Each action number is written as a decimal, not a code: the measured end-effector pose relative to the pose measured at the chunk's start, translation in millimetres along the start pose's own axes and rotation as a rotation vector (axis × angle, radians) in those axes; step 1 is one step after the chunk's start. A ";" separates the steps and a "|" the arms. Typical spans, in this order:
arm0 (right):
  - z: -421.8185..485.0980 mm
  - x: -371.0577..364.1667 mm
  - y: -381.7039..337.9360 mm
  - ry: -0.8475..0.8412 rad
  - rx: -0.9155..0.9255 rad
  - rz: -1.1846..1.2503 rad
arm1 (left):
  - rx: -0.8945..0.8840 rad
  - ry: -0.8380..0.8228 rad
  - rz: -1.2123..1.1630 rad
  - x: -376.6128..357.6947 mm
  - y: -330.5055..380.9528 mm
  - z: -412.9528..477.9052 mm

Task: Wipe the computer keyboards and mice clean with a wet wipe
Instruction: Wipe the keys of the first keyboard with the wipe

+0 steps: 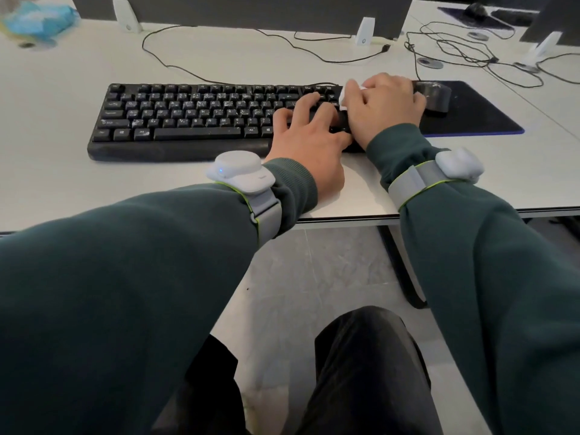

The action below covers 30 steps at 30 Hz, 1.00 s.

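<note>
Risk: wipe (347,91), bunched in gripping right hand (386,105), snags and shifts keyboard (188,117) if spread-fingered left hand (309,139) eases its press.

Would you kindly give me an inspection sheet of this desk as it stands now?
Surface: white desk, front edge near the person.
Job's things: black keyboard; white wet wipe at its right end; black mouse on a dark mouse pad.
Clutter: blurred blue pack, far left.
Hands: left hand spread on the keys; right hand holds the wet wipe against the keyboard.
Cables: keyboard cable loops behind; loose tangle to the right.
Surroundings: grey divider panel behind; grey floor below.
</note>
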State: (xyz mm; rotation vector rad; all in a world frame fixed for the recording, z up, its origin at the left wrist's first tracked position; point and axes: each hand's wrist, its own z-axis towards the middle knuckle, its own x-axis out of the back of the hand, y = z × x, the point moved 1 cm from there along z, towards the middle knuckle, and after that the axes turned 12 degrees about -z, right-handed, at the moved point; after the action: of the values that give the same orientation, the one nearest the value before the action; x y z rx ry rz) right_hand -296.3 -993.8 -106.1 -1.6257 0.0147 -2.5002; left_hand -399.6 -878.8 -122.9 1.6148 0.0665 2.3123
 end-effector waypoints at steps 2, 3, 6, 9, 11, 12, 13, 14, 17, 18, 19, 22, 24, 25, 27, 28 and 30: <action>0.7 5.4 4.9 0.029 -0.127 -0.035 | 0.002 -0.003 -0.007 0.6 0.2 -0.1; 1.0 7.0 8.0 0.022 -0.184 -0.047 | 0.003 -0.006 -0.016 0.7 0.3 0.1; -2.0 6.9 7.4 0.014 -0.095 -0.042 | 0.003 -0.013 -0.014 0.2 0.3 0.7; -5.5 2.7 -1.1 0.023 0.075 -0.045 | 0.004 -0.011 0.000 -0.2 -1.1 0.5; -5.5 2.5 -0.3 0.054 0.048 -0.090 | 0.005 -0.008 -0.005 -0.7 -2.0 0.3; -3.4 3.3 3.0 0.059 -0.021 -0.109 | 0.006 -0.005 -0.009 -1.0 -2.1 0.9; -1.4 3.7 7.0 0.046 -0.100 -0.112 | 0.008 -0.006 -0.013 -1.0 -1.7 1.0; 0.1 3.4 9.8 0.036 -0.148 -0.107 | 0.010 -0.008 -0.015 -0.7 -1.3 1.0; -1.1 -0.3 5.0 0.040 0.000 -0.106 | 0.007 -0.001 -0.010 -0.9 -0.2 0.8; -2.4 -1.4 0.7 0.053 0.074 -0.104 | 0.009 0.006 -0.007 -0.7 -0.7 0.5; -3.5 -1.9 -1.0 0.060 0.107 -0.103 | 0.010 0.011 -0.007 -0.7 -1.1 0.7; -2.9 1.2 4.7 0.087 -0.004 -0.142 | 0.014 0.008 -0.020 -0.5 -2.0 1.5; -4.0 1.3 11.7 0.091 -0.060 -0.149 | 0.012 0.000 -0.018 -0.3 -2.0 1.7; -5.1 1.3 13.5 0.085 -0.042 -0.132 | 0.010 -0.002 -0.017 -0.1 -2.2 2.1; -8.6 0.7 13.6 0.077 0.061 -0.060 | 0.010 -0.003 -0.017 0.2 -2.0 2.1; -10.6 -0.1 12.4 0.075 0.126 -0.026 | 0.014 -0.004 -0.014 0.3 -1.5 2.0; -13.4 -1.1 9.5 0.084 0.184 -0.015 | 0.025 -0.009 -0.007 0.8 -1.0 1.9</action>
State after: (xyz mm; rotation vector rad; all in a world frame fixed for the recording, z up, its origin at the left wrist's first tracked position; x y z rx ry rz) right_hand -306.8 -1004.1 -113.5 -1.4540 -0.2121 -2.4954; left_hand -397.9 -877.9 -121.7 1.6343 0.0989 2.3071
